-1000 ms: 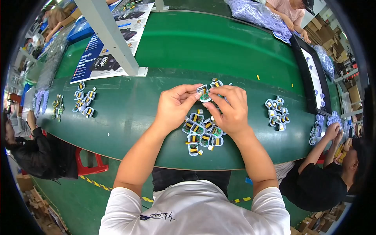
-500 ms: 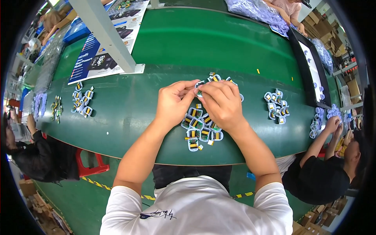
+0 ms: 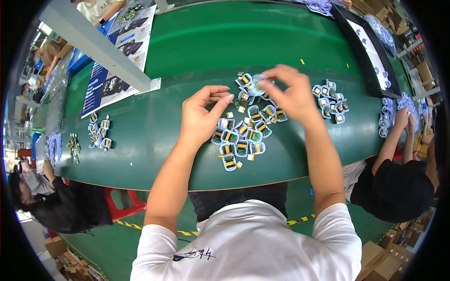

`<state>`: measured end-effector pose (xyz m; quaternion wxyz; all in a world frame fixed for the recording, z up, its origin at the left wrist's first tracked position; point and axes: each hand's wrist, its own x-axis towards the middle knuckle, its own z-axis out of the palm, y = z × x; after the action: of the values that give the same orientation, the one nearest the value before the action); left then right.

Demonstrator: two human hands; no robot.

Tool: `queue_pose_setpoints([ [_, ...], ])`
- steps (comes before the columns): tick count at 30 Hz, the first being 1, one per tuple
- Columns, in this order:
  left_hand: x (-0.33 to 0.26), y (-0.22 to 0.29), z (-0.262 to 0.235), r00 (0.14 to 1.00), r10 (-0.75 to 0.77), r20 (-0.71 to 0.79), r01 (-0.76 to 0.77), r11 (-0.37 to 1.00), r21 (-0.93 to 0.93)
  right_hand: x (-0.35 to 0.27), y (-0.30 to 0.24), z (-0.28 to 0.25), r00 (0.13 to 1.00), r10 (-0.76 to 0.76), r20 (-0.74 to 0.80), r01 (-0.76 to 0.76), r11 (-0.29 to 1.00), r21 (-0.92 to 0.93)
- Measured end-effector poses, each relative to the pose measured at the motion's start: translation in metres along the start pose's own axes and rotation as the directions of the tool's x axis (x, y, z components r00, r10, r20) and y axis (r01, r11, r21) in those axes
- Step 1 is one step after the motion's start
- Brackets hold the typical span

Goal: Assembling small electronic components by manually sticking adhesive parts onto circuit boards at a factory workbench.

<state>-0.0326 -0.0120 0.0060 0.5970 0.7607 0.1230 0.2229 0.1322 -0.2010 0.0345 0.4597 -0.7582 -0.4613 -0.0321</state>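
My right hand [image 3: 293,93] is over the far part of a loose cluster, pinching a small pale plastic housing [image 3: 257,87] with a green circuit board. Motion smears that housing. To its left, my left hand [image 3: 202,112] hovers with thumb and index finger apart and nothing visible between them. Just beyond its thumb tip lies a small dark green piece [image 3: 240,102]. Several similar housings [image 3: 242,148], with green boards and black-and-yellow parts inside, lie on the green table [image 3: 173,161] between my forearms. Short yellow-and-white tabs stick out of some.
Smaller housing groups lie at left [image 3: 98,132] and right [image 3: 331,100]. Small parts [image 3: 73,147] form a pile at far left. A grey metal post [image 3: 108,51] rises beside a printed sheet [image 3: 143,35]. A black-framed tray [image 3: 365,51] stands at right. Co-workers sit on both sides.
My hands have separated: the right moved right and slightly away from me with the housing, while the left released it and stayed near. The whole view has shifted slightly.
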Motion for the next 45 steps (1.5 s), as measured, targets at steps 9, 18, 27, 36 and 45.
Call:
queue_pose_setpoints([
  [9, 0.006, -0.023, 0.015, 0.971, 0.216, 0.1, -0.231, 0.749, 0.621, -0.053, 0.068, -0.078, 0.989, 0.092, -0.119, -0.145, 0.788, -0.598],
  [18, 0.012, -0.021, 0.006, 0.997, -0.002, 0.083, -0.017, 0.973, 0.229, -0.064, 0.082, -0.083, 0.963, 0.219, -0.156, -0.268, 0.751, -0.603],
  [27, 0.005, -0.001, -0.06, 0.968, -0.173, -0.179, 0.119, 0.953, -0.277, -0.043, 0.083, -0.073, 0.982, 0.067, -0.177, -0.159, 0.799, -0.579],
  [36, -0.077, -0.002, -0.187, 0.719, -0.315, -0.619, 0.103, 0.93, -0.353, -0.055, 0.08, -0.083, 0.972, 0.149, -0.182, -0.213, 0.884, -0.416],
  [45, -0.098, -0.013, -0.28, 0.553, -0.4, -0.73, -0.074, 0.85, -0.522, -0.054, 0.084, -0.084, 0.968, 0.141, -0.209, -0.211, 0.907, -0.365],
])
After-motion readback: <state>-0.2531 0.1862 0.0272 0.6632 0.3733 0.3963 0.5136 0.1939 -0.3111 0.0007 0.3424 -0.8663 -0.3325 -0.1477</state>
